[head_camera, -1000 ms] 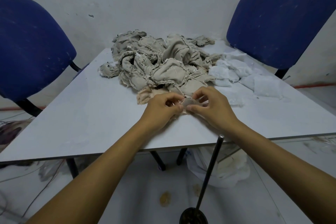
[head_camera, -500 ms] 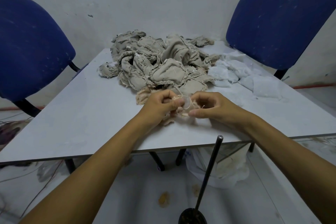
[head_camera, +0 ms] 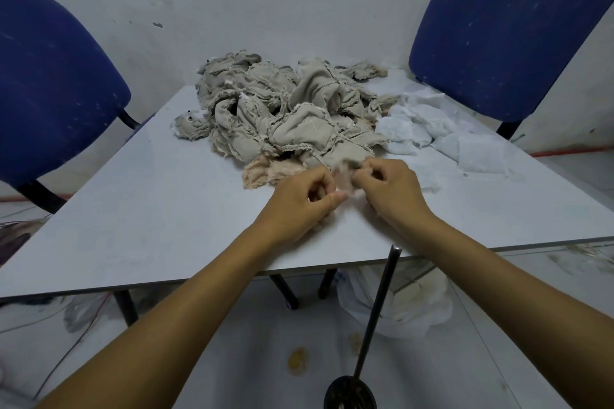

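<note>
Pinching small pinkish cloth scrap [head_camera: 341,177]

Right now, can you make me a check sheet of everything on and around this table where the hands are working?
Surface: pale grey flat tabletop, cloth heaped at its far side.
Job's things: small pale pinkish cloth scrap, blurred, between both grips.
Clutter: heap of frayed beige cloth pieces; white cloth pieces right of it; peach cloth piece at its near edge.
Grips: left grip and right grip each pinch the scrap, fingers curled.
Cables: thin wires on the floor, left.
Surroundings: left blue padded chair; right blue padded chair; black metal rod on a round base; white plastic bag under the table.
</note>
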### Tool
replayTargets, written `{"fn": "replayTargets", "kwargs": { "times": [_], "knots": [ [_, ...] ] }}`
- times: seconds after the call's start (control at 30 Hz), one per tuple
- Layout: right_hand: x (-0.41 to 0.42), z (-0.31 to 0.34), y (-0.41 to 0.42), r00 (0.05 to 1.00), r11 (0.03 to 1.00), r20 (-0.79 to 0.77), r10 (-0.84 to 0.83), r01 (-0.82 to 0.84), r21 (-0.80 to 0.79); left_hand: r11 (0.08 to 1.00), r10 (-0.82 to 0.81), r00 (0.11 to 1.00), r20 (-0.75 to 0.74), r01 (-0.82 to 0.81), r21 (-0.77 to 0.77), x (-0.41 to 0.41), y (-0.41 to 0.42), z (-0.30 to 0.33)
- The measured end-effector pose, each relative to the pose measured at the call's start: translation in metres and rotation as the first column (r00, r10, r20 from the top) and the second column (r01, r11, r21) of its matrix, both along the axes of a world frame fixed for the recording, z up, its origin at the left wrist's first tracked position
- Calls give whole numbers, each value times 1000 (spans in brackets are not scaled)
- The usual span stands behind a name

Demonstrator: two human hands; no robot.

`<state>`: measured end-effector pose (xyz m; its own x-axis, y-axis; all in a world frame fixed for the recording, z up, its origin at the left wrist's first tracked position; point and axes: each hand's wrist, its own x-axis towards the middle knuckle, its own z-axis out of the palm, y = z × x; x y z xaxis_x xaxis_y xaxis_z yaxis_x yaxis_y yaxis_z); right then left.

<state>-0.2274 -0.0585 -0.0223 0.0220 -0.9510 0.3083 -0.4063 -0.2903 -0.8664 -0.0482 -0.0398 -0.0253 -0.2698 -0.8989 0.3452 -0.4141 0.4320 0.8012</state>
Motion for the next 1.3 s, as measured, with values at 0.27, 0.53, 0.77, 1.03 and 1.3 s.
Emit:
{"fn": "replayTargets", "kwargs": {
  "times": [0.27, 0.53, 0.77, 1.03, 1.3],
  "knots": [
    [-1, -1, 3, 982, 986, 83, 169, -169, -18, 994, -34, 989, -143, 48, 98, 4, -3, 2],
    [-1, -1, 4, 970, 970, -16, 242, -243, -24, 978, -83, 986, -145, 109, 180, 4, -8, 9],
    [-5, 5, 7, 923, 936, 169, 347, -353, 6, 991, 51, 989, -138, -33, 133, 3, -9, 4],
    [-2, 5, 3, 930, 961, 274, 245, -271, 61, 985, 168, 982, -88, -165, 47, 1, -4, 3],
    [0, -1, 4, 951, 952, 52, 306, -306, -2, 919, 389, 893, -227, -392, 30, 1, 2, 14]
  ]
}}
